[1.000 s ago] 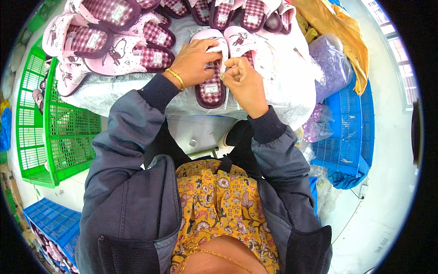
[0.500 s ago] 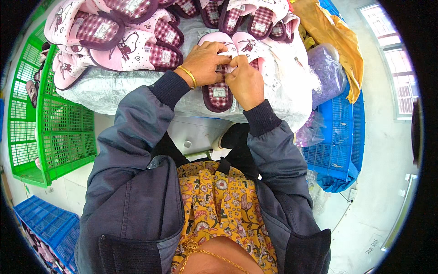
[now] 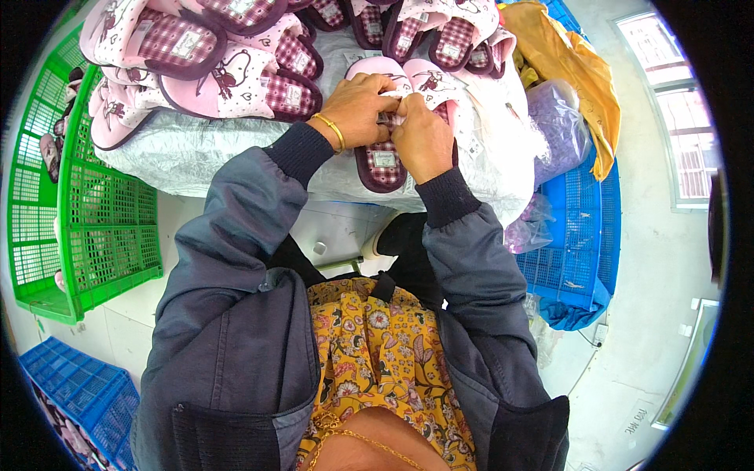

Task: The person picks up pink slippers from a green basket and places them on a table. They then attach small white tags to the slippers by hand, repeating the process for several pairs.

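Note:
A pair of pink slippers with cartoon prints and dark red checked insoles lies in front of me, toes pointing away. The left slipper (image 3: 383,169) shows its insole and dark rim; most of the right slipper (image 3: 430,78) lies behind my right hand. My left hand (image 3: 360,110) is closed over the left slipper's upper, fingers curled at its opening. Pressed against it, my right hand (image 3: 424,140) pinches at the inner edge where the two slippers meet. Fingertips of both hands come together there, and they hide any small thing between them.
Matching slippers (image 3: 236,78) are heaped on the plastic-wrapped bundle (image 3: 188,157) at left and along the back. A green crate (image 3: 110,212) stands at left, a blue crate (image 3: 71,377) below it. At right are a blue basket (image 3: 569,235), purple bagged goods (image 3: 558,125) and yellow cloth (image 3: 565,55).
The view has shifted slightly, so the slippers and hands sit a little further right. Both hands keep the same grip at the slippers' inner edges.

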`<state>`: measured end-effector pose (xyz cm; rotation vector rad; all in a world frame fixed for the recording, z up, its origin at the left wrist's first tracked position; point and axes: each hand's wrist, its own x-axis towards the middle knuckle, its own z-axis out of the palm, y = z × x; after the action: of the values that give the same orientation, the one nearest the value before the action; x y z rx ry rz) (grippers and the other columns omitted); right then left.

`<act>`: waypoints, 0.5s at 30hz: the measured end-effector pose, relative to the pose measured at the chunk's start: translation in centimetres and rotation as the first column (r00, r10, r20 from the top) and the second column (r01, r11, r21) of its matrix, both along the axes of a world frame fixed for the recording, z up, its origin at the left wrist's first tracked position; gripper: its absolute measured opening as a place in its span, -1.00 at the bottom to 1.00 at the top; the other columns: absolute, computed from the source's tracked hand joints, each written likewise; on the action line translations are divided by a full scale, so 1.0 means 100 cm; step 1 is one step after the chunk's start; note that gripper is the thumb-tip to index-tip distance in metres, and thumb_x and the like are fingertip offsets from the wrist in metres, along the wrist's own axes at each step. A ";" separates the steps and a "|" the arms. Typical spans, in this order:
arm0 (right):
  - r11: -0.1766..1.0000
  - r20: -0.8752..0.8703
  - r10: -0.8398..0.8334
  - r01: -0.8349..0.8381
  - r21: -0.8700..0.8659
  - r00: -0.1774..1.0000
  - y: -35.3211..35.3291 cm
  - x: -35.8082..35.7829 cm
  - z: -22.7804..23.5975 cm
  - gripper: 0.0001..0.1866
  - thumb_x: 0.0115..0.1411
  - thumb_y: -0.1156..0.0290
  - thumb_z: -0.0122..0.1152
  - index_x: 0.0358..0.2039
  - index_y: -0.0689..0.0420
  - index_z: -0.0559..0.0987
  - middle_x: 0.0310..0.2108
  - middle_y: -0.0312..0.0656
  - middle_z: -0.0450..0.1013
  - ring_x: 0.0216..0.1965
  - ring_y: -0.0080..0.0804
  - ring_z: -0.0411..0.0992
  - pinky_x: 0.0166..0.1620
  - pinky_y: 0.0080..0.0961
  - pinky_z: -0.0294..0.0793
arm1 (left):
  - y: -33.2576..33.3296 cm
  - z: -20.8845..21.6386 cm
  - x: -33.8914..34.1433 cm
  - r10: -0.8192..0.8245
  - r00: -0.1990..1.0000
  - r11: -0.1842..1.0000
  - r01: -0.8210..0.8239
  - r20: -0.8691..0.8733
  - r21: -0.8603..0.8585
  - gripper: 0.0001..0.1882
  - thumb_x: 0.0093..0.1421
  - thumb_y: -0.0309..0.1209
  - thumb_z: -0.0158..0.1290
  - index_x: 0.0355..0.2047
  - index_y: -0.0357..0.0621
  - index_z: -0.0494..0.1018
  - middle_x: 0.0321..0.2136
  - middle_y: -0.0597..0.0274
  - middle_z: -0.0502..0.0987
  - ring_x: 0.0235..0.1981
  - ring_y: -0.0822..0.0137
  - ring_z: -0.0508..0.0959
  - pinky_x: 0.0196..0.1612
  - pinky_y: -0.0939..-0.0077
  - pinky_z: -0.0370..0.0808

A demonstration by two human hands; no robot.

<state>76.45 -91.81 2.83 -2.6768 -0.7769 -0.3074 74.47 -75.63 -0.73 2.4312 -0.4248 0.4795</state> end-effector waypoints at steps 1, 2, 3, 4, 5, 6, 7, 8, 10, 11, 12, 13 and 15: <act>1.000 0.018 -0.012 0.011 0.023 1.000 0.002 -0.002 0.000 -0.81 0.04 0.52 0.14 -0.29 0.14 0.42 -0.50 0.08 0.50 -0.40 0.13 0.51 -0.33 0.02 0.43 | 0.001 -0.001 0.001 0.000 1.000 1.000 0.000 0.011 -0.009 -0.51 -0.15 -0.29 0.25 -0.10 0.05 0.57 0.07 0.20 0.41 0.12 0.07 0.35 0.13 0.15 0.28; 0.999 0.036 -0.024 0.022 0.046 0.999 0.004 -0.003 0.000 -0.81 0.03 0.54 0.14 -0.29 0.13 0.44 -0.55 0.07 0.50 -0.42 0.12 0.51 -0.34 0.01 0.43 | 0.002 -0.003 0.002 0.000 1.000 1.000 0.001 0.021 -0.019 -0.51 -0.15 -0.29 0.25 -0.11 0.05 0.57 0.07 0.19 0.41 0.12 0.06 0.35 0.13 0.16 0.29; 0.998 0.023 -0.043 0.042 0.039 0.999 0.005 -0.004 0.002 -0.82 0.04 0.52 0.14 -0.29 0.12 0.44 -0.55 0.07 0.50 -0.42 0.12 0.51 -0.34 0.01 0.43 | 0.002 -0.004 0.003 -0.009 1.000 1.000 0.010 0.019 -0.027 -0.52 -0.15 -0.28 0.25 -0.12 0.04 0.58 0.06 0.18 0.41 0.11 0.06 0.35 0.13 0.16 0.29; 0.998 0.010 -0.063 0.063 0.031 0.998 0.006 -0.006 0.005 -0.82 0.04 0.51 0.15 -0.29 0.11 0.44 -0.55 0.06 0.50 -0.42 0.12 0.52 -0.34 0.01 0.43 | 0.003 -0.006 0.004 -0.019 1.000 0.999 0.019 0.016 -0.035 -0.52 -0.15 -0.28 0.25 -0.12 0.04 0.58 0.06 0.18 0.42 0.11 0.05 0.36 0.13 0.17 0.30; 0.996 -0.003 -0.083 0.083 0.022 0.997 0.007 -0.008 0.006 -0.83 0.05 0.50 0.15 -0.29 0.11 0.45 -0.55 0.06 0.50 -0.42 0.12 0.52 -0.34 0.01 0.43 | 0.003 -0.008 0.005 -0.028 1.000 0.999 0.029 0.014 -0.043 -0.53 -0.15 -0.28 0.25 -0.13 0.04 0.58 0.05 0.17 0.42 0.11 0.05 0.36 0.13 0.18 0.30; 0.997 0.000 -0.068 0.068 0.031 0.998 0.007 -0.007 0.005 -0.82 0.05 0.49 0.16 -0.29 0.10 0.45 -0.54 0.06 0.51 -0.42 0.12 0.52 -0.34 0.00 0.44 | 0.004 -0.009 0.006 -0.028 0.999 0.998 0.030 0.030 -0.047 -0.53 -0.15 -0.28 0.25 -0.13 0.03 0.58 0.05 0.16 0.43 0.11 0.05 0.37 0.13 0.18 0.31; 0.998 0.003 -0.053 0.053 0.040 0.999 0.005 -0.006 0.003 -0.82 0.05 0.48 0.17 -0.29 0.10 0.45 -0.54 0.06 0.51 -0.42 0.12 0.52 -0.34 0.00 0.44 | 0.004 -0.010 0.006 -0.029 0.999 0.998 0.031 0.046 -0.050 -0.53 -0.15 -0.28 0.24 -0.14 0.03 0.58 0.05 0.16 0.43 0.10 0.04 0.37 0.13 0.18 0.31; 0.998 0.006 -0.039 0.038 0.049 0.999 0.004 -0.005 0.002 -0.82 0.05 0.47 0.18 -0.29 0.09 0.45 -0.54 0.05 0.51 -0.42 0.12 0.52 -0.34 0.00 0.44 | 0.004 -0.010 0.006 -0.030 0.998 0.998 0.033 0.061 -0.054 -0.54 -0.15 -0.27 0.24 -0.14 0.03 0.58 0.04 0.15 0.43 0.10 0.04 0.38 0.13 0.19 0.32; 0.998 0.011 -0.042 0.041 0.037 0.999 0.003 -0.004 0.002 -0.81 0.05 0.46 0.19 -0.28 0.10 0.45 -0.53 0.05 0.52 -0.41 0.11 0.53 -0.33 -0.02 0.45 | 0.003 -0.009 0.006 -0.024 0.998 0.998 0.027 0.051 -0.051 -0.54 -0.15 -0.28 0.24 -0.14 0.03 0.59 0.04 0.15 0.44 0.10 0.04 0.38 0.13 0.19 0.32; 0.999 0.012 -0.043 0.043 0.032 0.999 0.002 -0.003 0.002 -0.81 0.05 0.45 0.20 -0.28 0.10 0.45 -0.53 0.04 0.52 -0.41 0.10 0.53 -0.33 -0.03 0.46 | 0.003 -0.009 0.006 -0.021 0.999 0.998 0.023 0.046 -0.049 -0.54 -0.15 -0.28 0.24 -0.15 0.03 0.59 0.04 0.15 0.44 0.10 0.04 0.38 0.13 0.19 0.32; 0.999 0.006 -0.036 0.036 0.023 0.999 0.003 -0.003 0.002 -0.81 0.05 0.46 0.19 -0.28 0.11 0.45 -0.52 0.04 0.52 -0.41 0.09 0.53 -0.32 -0.05 0.47 | 0.003 -0.010 0.006 -0.015 0.999 0.999 0.017 0.035 -0.050 -0.54 -0.16 -0.25 0.25 -0.15 0.09 0.60 0.04 0.20 0.44 0.11 0.08 0.38 0.13 0.19 0.31; 0.999 0.001 -0.029 0.029 0.015 1.000 0.003 -0.002 0.002 -0.81 0.05 0.47 0.19 -0.29 0.11 0.45 -0.51 0.03 0.52 -0.40 0.08 0.53 -0.31 -0.07 0.47 | 0.004 -0.010 0.007 -0.008 1.000 0.999 0.009 0.025 -0.050 -0.55 -0.17 -0.23 0.25 -0.16 0.15 0.62 0.05 0.24 0.44 0.12 0.11 0.37 0.13 0.18 0.30; 0.999 -0.049 -0.018 0.019 0.028 0.999 0.001 0.000 0.002 -0.78 0.03 0.47 0.21 -0.27 0.11 0.45 -0.48 0.01 0.53 -0.38 0.06 0.54 -0.29 -0.08 0.47 | 0.004 -0.011 0.008 -0.002 1.000 0.999 0.003 0.014 -0.054 -0.56 -0.17 -0.21 0.26 -0.18 0.21 0.63 0.04 0.29 0.45 0.12 0.14 0.37 0.13 0.18 0.29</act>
<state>76.48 -91.67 3.03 -2.6559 -0.7284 -0.2541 75.31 -75.26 -1.86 2.3766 -0.4156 0.5004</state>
